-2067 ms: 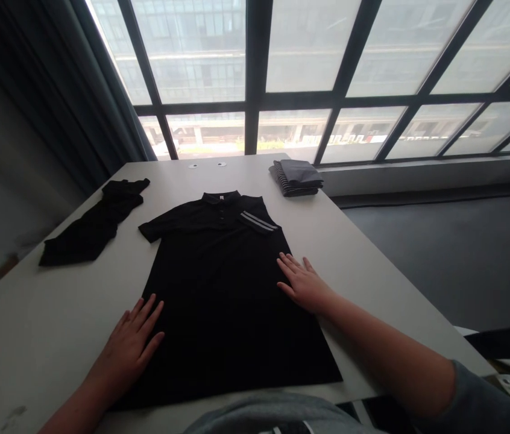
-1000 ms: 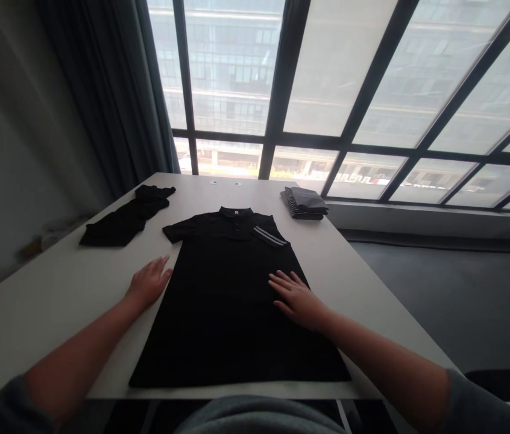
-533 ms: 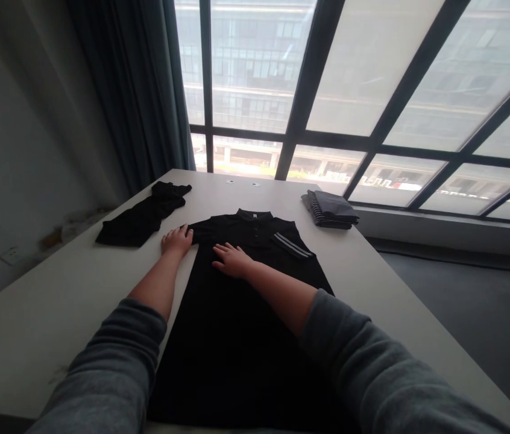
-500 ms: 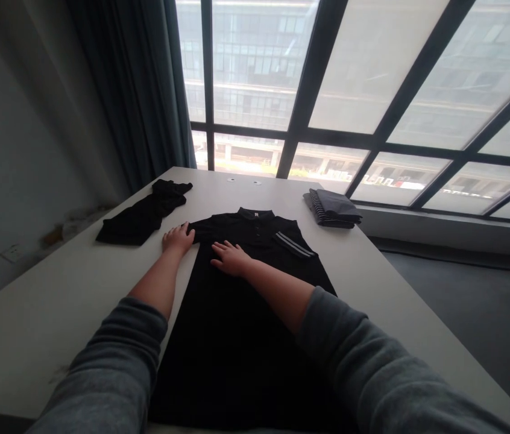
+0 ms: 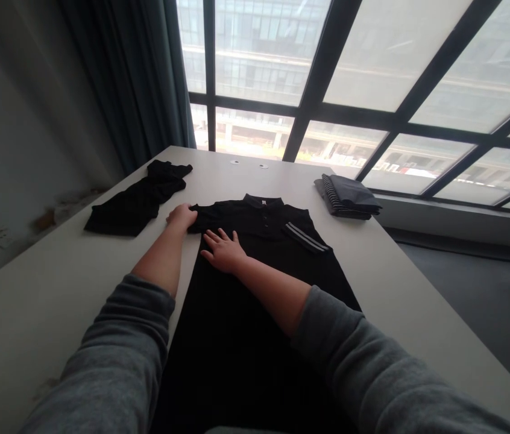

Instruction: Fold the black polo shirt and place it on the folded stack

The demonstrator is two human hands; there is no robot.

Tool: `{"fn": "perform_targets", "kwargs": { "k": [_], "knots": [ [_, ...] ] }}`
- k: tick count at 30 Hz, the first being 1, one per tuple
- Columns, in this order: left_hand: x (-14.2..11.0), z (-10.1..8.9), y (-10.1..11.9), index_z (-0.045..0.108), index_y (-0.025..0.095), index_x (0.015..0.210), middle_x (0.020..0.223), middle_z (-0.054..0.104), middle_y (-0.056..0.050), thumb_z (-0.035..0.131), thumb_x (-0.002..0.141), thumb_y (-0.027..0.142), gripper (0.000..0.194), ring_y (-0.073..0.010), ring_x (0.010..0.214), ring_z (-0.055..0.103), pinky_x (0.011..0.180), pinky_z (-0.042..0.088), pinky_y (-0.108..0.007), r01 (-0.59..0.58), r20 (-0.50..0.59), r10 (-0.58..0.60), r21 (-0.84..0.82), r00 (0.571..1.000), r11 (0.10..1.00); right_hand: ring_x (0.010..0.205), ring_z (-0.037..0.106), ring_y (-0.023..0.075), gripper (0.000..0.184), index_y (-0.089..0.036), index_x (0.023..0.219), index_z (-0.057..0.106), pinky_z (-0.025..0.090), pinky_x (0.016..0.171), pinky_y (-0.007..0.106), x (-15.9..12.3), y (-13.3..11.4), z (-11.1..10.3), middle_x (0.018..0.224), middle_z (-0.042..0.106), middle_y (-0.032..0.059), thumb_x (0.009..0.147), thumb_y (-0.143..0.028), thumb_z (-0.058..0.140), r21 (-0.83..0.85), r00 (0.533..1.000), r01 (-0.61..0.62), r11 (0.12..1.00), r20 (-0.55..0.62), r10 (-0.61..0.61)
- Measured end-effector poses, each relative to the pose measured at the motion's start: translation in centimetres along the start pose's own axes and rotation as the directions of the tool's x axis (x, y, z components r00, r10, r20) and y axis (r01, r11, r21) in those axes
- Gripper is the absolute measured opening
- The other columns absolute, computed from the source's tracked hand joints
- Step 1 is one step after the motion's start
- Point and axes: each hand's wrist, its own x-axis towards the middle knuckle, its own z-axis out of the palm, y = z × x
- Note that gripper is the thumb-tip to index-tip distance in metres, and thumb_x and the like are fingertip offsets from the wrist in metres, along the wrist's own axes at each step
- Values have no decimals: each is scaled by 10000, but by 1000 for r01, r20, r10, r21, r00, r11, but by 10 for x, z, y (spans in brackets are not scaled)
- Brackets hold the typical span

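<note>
A black polo shirt lies flat, collar away from me, on a white table. Its right sleeve, with a grey-striped cuff, is folded in over the chest. My left hand is at the end of the shirt's left sleeve, fingers curled on the cloth. My right hand lies flat on the shirt's left chest just below that sleeve, fingers spread. Both forearms reach out from grey sleeves.
A crumpled black garment lies at the table's far left. A folded stack of dark, striped clothes sits at the far right corner. Large windows and a dark curtain stand behind. The table's right edge drops to a dark floor.
My left hand slid up the shirt's left side to the sleeve and curled on it. My right hand crossed from the right edge to the left chest. The view tilted forward.
</note>
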Motion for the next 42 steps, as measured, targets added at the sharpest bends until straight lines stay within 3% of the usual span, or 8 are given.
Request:
{"fn": "perform_targets", "kwargs": {
  "k": [4,12,16,21,27,32,39,42],
  "knots": [
    [-6,-10,15,582,224,1370,1284,723,-147,552,988,376,413,-307,1162,681,959,510,-390,-84,-79,80,-51,994,995,1635,108,318,712,-258,1689,287,67,1272,715,-1,-1,-2,1741,184,34,1081,-628,296,2,1000,5,1000,-8,-5],
    [-38,-23,54,591,242,1348,1171,744,-102,703,874,400,512,-308,1113,696,960,530,-378,-249,-152,237,-67,960,966,1629,99,376,774,-175,1684,287,81,1237,759,-1,-28,-6,1740,133,172,1054,-612,394,26,999,-26,999,48,25],
    [-41,-17,65,533,183,1473,1260,721,-147,721,875,498,701,-267,1056,714,908,569,-348,-360,8,372,-229,928,905,1623,107,403,792,-145,1676,294,90,1246,731,3,-43,-3,1725,117,250,1039,-589,448,19,999,-12,1000,51,11],
    [-28,-8,57,720,163,1266,1231,756,-117,416,1019,502,518,-244,1068,720,896,589,-319,-408,174,463,-278,869,870,1591,220,418,753,-193,1673,315,136,1258,693,-4,-48,0,1718,195,227,1047,-594,437,-15,999,25,1000,29,-24],
    [-18,11,36,811,229,1132,1311,748,-52,573,834,253,382,-254,1292,649,1147,461,-304,-481,272,504,-151,820,864,1391,512,341,461,-134,1397,634,445,1145,494,-20,-53,-9,1494,563,177,1054,-394,469,-122,962,264,957,-33,-270],
    [-22,4,18,741,238,1306,1483,643,-35,544,823,218,521,-230,1350,613,1180,445,-301,-548,292,567,-151,770,822,1102,644,277,333,-156,1085,755,502,1007,400,-21,-23,-28,1153,714,124,1046,-301,457,-99,967,210,973,-122,-222],
    [-58,-12,-37,640,254,1419,1400,679,-63,711,797,369,636,-267,1186,682,1030,548,-330,-619,294,653,-212,698,756,1478,410,301,566,-231,1585,495,321,1236,431,-14,56,-29,1628,430,116,1080,-481,447,8,971,-92,996,-221,92],
    [-75,-4,-46,650,263,1391,1340,704,-62,672,837,358,562,-265,1169,677,1030,535,-348,-633,154,648,-139,746,761,1530,335,326,566,-285,1593,483,243,1268,508,-7,71,-22,1674,366,88,1092,-532,393,-2,978,-141,990,-154,139]
  ]
}}
